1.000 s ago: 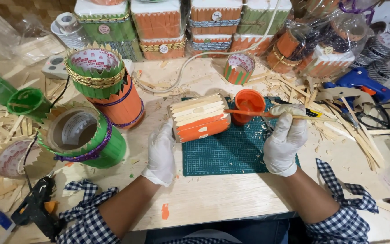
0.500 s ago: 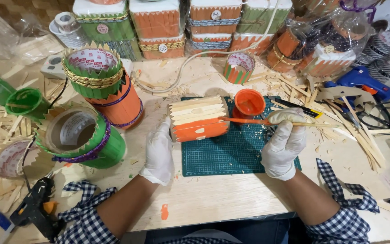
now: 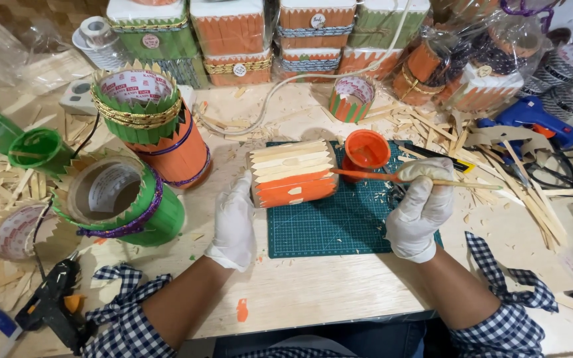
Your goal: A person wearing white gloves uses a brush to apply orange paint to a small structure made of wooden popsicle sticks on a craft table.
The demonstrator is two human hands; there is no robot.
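Half-painted stick box [image 3: 293,174], orange-tipped brush [image 3: 392,177]
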